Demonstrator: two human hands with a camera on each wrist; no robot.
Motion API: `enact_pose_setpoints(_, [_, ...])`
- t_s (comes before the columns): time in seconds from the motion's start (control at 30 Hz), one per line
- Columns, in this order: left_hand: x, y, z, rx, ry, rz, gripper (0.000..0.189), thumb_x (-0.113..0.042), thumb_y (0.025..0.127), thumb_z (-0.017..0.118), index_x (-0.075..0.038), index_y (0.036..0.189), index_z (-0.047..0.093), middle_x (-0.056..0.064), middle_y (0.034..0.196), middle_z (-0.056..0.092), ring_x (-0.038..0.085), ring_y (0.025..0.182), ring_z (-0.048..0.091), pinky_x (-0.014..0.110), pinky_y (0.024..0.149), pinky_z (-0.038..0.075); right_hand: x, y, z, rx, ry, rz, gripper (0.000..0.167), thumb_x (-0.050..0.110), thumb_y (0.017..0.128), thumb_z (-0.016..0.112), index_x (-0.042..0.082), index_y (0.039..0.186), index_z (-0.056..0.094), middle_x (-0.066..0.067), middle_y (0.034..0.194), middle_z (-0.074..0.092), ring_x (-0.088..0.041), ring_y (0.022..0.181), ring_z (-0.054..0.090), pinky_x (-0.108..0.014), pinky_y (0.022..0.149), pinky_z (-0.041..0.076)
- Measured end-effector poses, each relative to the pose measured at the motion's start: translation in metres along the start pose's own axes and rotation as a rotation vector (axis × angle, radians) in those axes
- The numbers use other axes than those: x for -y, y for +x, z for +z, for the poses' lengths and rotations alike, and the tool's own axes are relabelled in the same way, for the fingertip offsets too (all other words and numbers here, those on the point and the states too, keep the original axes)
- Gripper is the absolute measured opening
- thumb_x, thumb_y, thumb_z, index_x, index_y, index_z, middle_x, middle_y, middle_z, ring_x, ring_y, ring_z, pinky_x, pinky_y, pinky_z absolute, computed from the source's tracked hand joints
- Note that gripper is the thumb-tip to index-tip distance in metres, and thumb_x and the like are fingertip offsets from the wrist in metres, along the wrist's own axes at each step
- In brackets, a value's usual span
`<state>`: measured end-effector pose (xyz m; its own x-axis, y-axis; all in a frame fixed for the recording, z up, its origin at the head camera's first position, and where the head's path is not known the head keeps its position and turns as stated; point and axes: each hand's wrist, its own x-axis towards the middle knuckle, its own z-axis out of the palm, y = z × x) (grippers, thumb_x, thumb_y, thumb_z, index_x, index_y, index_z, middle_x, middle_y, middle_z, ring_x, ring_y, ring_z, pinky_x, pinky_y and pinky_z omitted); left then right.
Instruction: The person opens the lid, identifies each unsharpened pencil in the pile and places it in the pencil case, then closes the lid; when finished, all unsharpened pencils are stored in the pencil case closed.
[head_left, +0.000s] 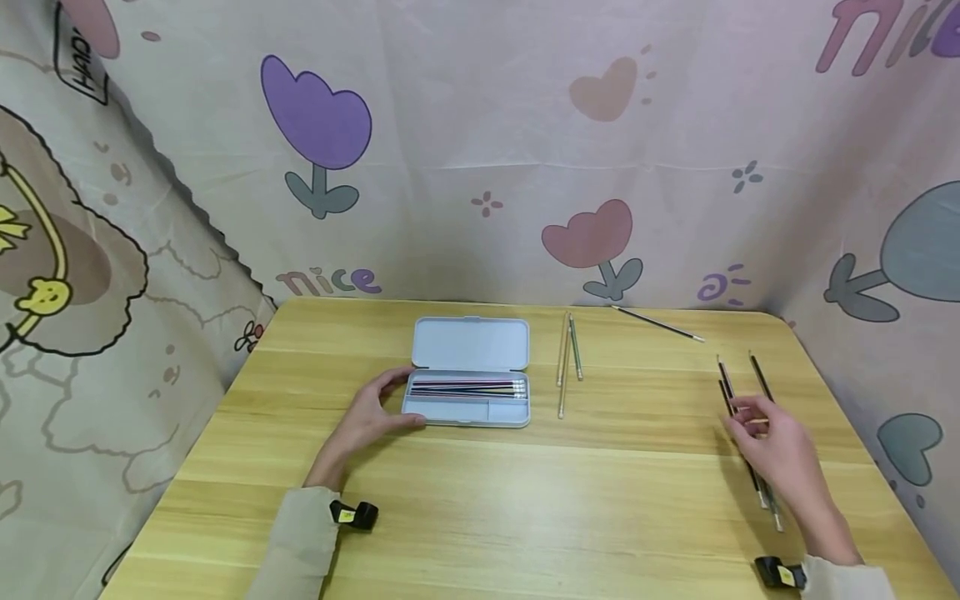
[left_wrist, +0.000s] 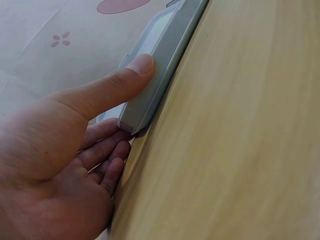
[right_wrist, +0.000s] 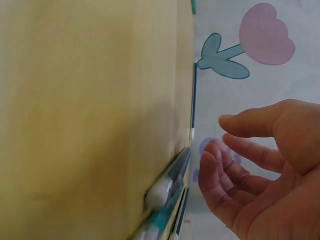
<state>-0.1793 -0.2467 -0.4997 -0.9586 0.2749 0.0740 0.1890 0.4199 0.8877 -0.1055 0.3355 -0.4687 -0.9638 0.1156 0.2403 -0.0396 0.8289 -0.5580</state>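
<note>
A pale blue pencil case (head_left: 450, 412) lies open on the table, its lid (head_left: 471, 343) folded back. Several pencils (head_left: 465, 389) fill its rear compartment; the front compartments hold none. My left hand (head_left: 367, 425) grips the case's left end, the thumb against its front side in the left wrist view and the fingers at the end. Over at the right, my right hand (head_left: 783, 446) hovers above several dark pencils (head_left: 753, 479), partly covering them. Its fingers are loosely bent with nothing between them in the right wrist view, where blurred pencil ends (right_wrist: 160, 195) show beside it.
Between case and right hand lie several light and green pencils (head_left: 562, 358). One dark pencil (head_left: 660, 323) rests slantwise near the table's back edge. A printed curtain (head_left: 465, 125) hangs directly behind the wooden table (head_left: 525, 517).
</note>
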Motion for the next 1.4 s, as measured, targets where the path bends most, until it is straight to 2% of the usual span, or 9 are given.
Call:
enact_pose_setpoints(0.1, [-0.001, 0.000, 0.000, -0.001, 0.001, 0.001, 0.088, -0.019, 0.072, 0.096, -0.005, 0.147, 0.051, 0.017, 0.145, 0.055, 0.037, 0.138, 0.047, 0.054, 0.119, 0.033, -0.005, -0.007, -0.004, 0.034, -0.043, 0.005, 0.026, 0.006, 0.090, 0.076, -0.006, 0.111, 0.067, -0.011, 0.084, 0.071, -0.024, 0.070, 0.067, -0.022, 0.053, 0.046])
enact_pose_setpoints(0.3, [-0.002, 0.000, 0.000, 0.001, 0.008, -0.003, 0.088, -0.019, 0.073, 0.096, -0.005, 0.147, 0.050, 0.017, 0.145, 0.054, 0.037, 0.138, 0.047, 0.054, 0.119, 0.034, -0.008, -0.018, -0.009, 0.095, -0.101, 0.030, 0.029, 0.002, 0.085, 0.078, -0.009, 0.108, 0.066, -0.009, 0.079, 0.070, -0.021, 0.066, 0.067, -0.024, 0.053, 0.049])
enact_pose_setpoints(0.43, [-0.001, 0.000, 0.000, 0.002, 0.006, -0.008, 0.089, -0.019, 0.073, 0.096, -0.005, 0.148, 0.050, 0.017, 0.145, 0.054, 0.037, 0.138, 0.047, 0.054, 0.119, 0.034, -0.008, -0.018, -0.013, 0.136, -0.124, 0.047, 0.031, 0.002, 0.083, 0.080, -0.012, 0.107, 0.066, -0.012, 0.081, 0.071, -0.025, 0.069, 0.068, -0.040, 0.060, 0.055])
enact_pose_setpoints(0.53, [0.000, 0.000, 0.000, 0.003, 0.002, -0.007, 0.089, -0.018, 0.073, 0.095, -0.004, 0.148, 0.050, 0.018, 0.145, 0.054, 0.038, 0.138, 0.046, 0.054, 0.119, 0.033, -0.008, -0.017, -0.015, 0.182, -0.138, 0.062, 0.031, 0.006, 0.084, 0.080, -0.012, 0.106, 0.067, -0.013, 0.083, 0.072, -0.028, 0.071, 0.070, -0.052, 0.066, 0.054])
enact_pose_setpoints(0.6, [0.001, 0.000, 0.000, 0.005, 0.003, -0.002, 0.089, -0.018, 0.073, 0.095, -0.004, 0.148, 0.050, 0.018, 0.145, 0.054, 0.038, 0.138, 0.046, 0.054, 0.119, 0.034, -0.008, -0.017, -0.016, 0.201, -0.151, 0.072, 0.030, 0.007, 0.085, 0.080, -0.012, 0.105, 0.068, -0.013, 0.083, 0.073, -0.029, 0.072, 0.071, -0.054, 0.068, 0.053])
enact_pose_setpoints(0.73, [0.000, -0.001, 0.000, 0.006, 0.004, 0.002, 0.089, -0.019, 0.074, 0.095, -0.003, 0.148, 0.049, 0.019, 0.146, 0.053, 0.038, 0.138, 0.046, 0.054, 0.119, 0.033, -0.007, -0.017, -0.016, 0.208, -0.176, 0.080, 0.027, 0.008, 0.086, 0.078, -0.011, 0.103, 0.070, -0.012, 0.082, 0.074, -0.029, 0.073, 0.071, -0.051, 0.066, 0.052])
enact_pose_setpoints(0.93, [-0.002, 0.000, 0.001, 0.003, -0.010, -0.015, 0.089, -0.018, 0.072, 0.096, -0.005, 0.148, 0.050, 0.018, 0.145, 0.054, 0.038, 0.138, 0.047, 0.054, 0.118, 0.035, -0.003, -0.019, -0.013, 0.178, -0.207, 0.028, 0.022, 0.005, 0.084, 0.075, -0.009, 0.101, 0.073, -0.007, 0.078, 0.072, -0.023, 0.066, 0.066, -0.041, 0.054, 0.049])
enact_pose_setpoints(1.17, [-0.002, 0.000, 0.002, 0.001, -0.042, -0.004, 0.089, -0.014, 0.072, 0.096, -0.003, 0.147, 0.050, 0.020, 0.144, 0.054, 0.039, 0.137, 0.048, 0.056, 0.117, 0.036, -0.001, -0.021, -0.011, 0.183, -0.150, 0.049, 0.025, 0.006, 0.083, 0.073, -0.006, 0.106, 0.074, -0.003, 0.080, 0.072, -0.019, 0.070, 0.066, -0.038, 0.060, 0.050])
enact_pose_setpoints(1.4, [-0.002, -0.001, 0.001, -0.001, -0.009, -0.019, 0.090, -0.019, 0.072, 0.096, -0.005, 0.148, 0.050, 0.018, 0.144, 0.055, 0.038, 0.137, 0.047, 0.055, 0.118, 0.035, 0.009, -0.019, 0.002, 0.059, -0.085, -0.044, 0.019, 0.000, 0.085, 0.069, -0.004, 0.103, 0.075, -0.002, 0.081, 0.068, -0.014, 0.069, 0.063, -0.025, 0.057, 0.047])
